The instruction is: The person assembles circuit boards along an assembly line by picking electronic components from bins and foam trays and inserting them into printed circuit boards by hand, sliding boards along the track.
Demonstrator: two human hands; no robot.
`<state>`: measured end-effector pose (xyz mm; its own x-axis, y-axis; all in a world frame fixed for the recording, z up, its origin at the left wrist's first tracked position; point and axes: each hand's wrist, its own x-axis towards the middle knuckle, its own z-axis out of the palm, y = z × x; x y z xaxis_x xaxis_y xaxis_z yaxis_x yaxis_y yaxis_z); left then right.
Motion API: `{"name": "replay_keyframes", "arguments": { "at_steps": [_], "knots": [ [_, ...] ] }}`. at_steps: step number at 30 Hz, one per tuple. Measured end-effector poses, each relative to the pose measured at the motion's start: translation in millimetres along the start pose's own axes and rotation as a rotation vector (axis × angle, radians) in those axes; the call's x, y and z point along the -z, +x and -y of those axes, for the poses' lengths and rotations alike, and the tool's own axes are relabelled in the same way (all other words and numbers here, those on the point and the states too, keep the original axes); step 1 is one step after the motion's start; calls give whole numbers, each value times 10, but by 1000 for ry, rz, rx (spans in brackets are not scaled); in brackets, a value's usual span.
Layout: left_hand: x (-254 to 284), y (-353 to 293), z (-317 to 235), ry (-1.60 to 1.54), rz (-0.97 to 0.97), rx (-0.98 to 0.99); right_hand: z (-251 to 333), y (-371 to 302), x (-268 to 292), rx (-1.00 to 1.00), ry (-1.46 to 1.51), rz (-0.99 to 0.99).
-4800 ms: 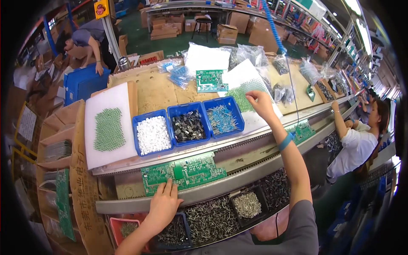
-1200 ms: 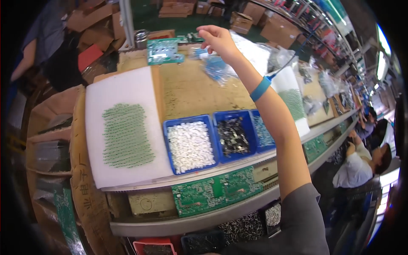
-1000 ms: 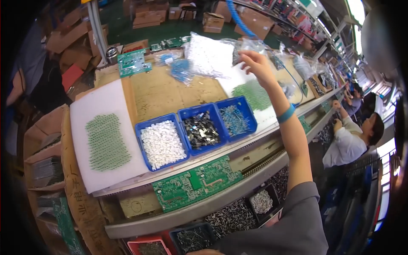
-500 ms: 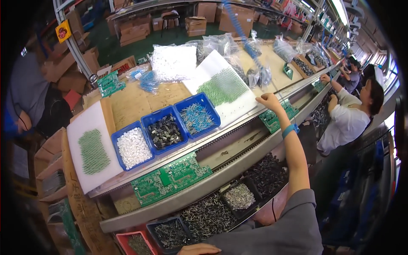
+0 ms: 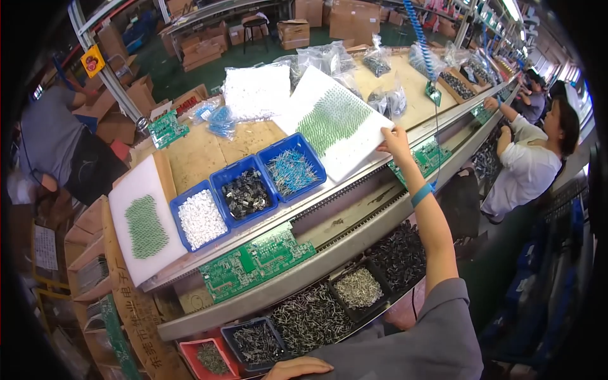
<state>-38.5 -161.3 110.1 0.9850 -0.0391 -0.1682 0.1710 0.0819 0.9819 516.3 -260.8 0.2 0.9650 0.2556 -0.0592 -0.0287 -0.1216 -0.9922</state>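
My right hand (image 5: 396, 144), wearing a blue wristband (image 5: 423, 192), pinches the right corner of a white foam sheet (image 5: 347, 166). Rows of small green parts (image 5: 335, 120) stand in that sheet. At the lower edge my left hand (image 5: 299, 368) lies with its fingers stretched out, partly cut off, beside the small-part bins. Left of the sheet sit three blue bins: one of blue leaded components (image 5: 292, 172), one of black parts (image 5: 246, 195) and one of white parts (image 5: 201, 218). A green circuit board (image 5: 256, 261) rests on the rail in front of them.
Another foam sheet (image 5: 145, 221) with green parts lies at left. Black bins of metal pins (image 5: 310, 320) and a red bin (image 5: 209, 360) line the near side. A second board (image 5: 430, 158) sits farther along the rail. A coiled blue cable (image 5: 421, 38) hangs overhead. Co-workers (image 5: 529, 149) stand at right and left.
My right hand has come down onto the foam sheet's corner and taken hold of it. The sheet has shifted and turned slightly. My left hand has hardly moved.
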Motion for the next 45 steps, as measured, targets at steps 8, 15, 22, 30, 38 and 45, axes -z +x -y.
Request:
{"name": "replay_keyframes", "arguments": {
  "at_steps": [8,15,22,30,38,45],
  "knots": [
    [-2,-20,14,9,-30,-21,-180,-76,-230,10,284,106],
    [-12,-19,5,5,-35,-23,-192,-107,-156,45,-3,58],
    [-19,-35,-26,29,-51,-38,-137,52,-224,144,302,35],
    [-25,8,-23,34,-44,-21,1,438,229,-5,444,91],
    [-43,89,62,0,-33,-71,229,495,989,-124,318,231],
    [-60,164,38,16,11,-81,396,760,1113,-241,13,417]
  ]
}}
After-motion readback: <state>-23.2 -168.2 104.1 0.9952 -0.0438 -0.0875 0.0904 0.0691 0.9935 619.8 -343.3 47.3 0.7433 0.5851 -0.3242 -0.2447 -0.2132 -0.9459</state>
